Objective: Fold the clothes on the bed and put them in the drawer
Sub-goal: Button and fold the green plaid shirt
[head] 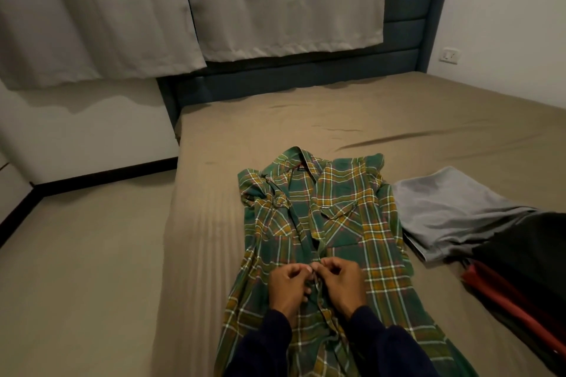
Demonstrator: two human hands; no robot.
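2 hands, left (pixel 289 283) and right (pixel 338 280), pinch my shirt (pixel 343 208) at the placket; soft, light, limp cloth on the bed (pixel 398 119), best held by edges.

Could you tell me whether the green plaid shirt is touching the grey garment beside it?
Touching: the head view shows the plaid shirt's right edge meeting the grey garment's near corner with no sheet visible between them.

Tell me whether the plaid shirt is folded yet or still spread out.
Spread out, not folded: the plaid shirt lies flat and full length on the bed, collar far, while both hands pinch its front placket.
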